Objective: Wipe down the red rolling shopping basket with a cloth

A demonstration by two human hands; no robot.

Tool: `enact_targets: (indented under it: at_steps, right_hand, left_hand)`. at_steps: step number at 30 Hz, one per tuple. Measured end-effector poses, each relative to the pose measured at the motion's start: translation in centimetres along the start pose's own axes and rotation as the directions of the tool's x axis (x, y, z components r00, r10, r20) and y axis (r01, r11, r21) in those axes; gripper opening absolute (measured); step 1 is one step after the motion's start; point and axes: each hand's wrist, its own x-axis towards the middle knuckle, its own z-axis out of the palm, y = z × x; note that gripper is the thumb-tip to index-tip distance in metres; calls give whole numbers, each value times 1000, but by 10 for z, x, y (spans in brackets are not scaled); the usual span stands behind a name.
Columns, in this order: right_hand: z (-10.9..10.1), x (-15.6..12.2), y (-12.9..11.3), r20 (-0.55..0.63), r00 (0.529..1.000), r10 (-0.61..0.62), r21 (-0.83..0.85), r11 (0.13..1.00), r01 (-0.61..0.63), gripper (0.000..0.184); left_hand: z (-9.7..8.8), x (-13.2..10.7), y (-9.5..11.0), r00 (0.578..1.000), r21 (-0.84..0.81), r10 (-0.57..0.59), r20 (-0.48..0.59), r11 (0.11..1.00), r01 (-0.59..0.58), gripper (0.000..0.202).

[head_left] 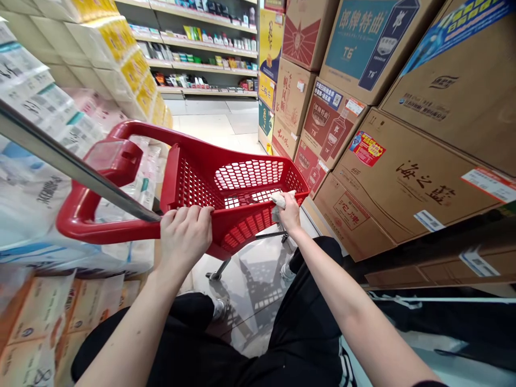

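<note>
Red plastic: a perforated shopping basket [242,188] on a wheeled frame, low in the aisle just ahead of the person's knees.
Left hand [186,232]: fingers curled shut over the basket's near rim, beside where the red handle [100,177] loop joins it.
Right hand [288,210]: closed around a whitish cloth [279,200], pressed against the basket's right rim.
Long axis: the basket runs away from the person down the aisle, its open top tipped toward the camera, the handle loop swung out to the left of it.
Writing right of the basket: stacked cardboard cartons [407,188]; one brown carton reads 海之蓝, a teal one above reads 邵牌特曲 with "T6".
Left of the basket: stacked packs [36,107] in white and yellow wrap, print too blurred to read.
Across the handle: a grey metal bar [72,166] slants in front of it, nearer the camera.
Beyond the basket: shelves of small bottles [209,37] at the aisle's far end.
Beneath the basket: glossy floor tiles [258,285] and the person's dark trousers.
</note>
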Motion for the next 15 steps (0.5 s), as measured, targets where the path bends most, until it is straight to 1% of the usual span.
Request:
enact_targets:
  at_steps: [2,4,7,9,12,15]
  right_hand:
    - [1,-1,-6,50,998,-33,-1,999,33,28]
    - [0,0,-10,98,995,-37,-22,999,39,25]
    - [1,1,-17,133,991,-34,-60,997,43,23]
    - [3,-2,-22,126,992,-28,-81,996,39,26]
    - [9,-8,-31,112,994,-10,-103,994,22,30]
    - [14,-11,-38,123,992,6,-129,992,10,31]
  left_hand:
    - [1,2,2,1000,-6,-18,0,1000,18,27]
    - [6,7,8,1000,-57,-2,16,998,2,25]
    - [18,18,27,996,-163,64,55,985,-54,24]
    - [28,25,40,996,-200,64,66,978,-50,24]
    - [41,32,54,998,-207,-27,64,978,40,23]
    - [49,33,56,991,-222,-121,54,966,131,24]
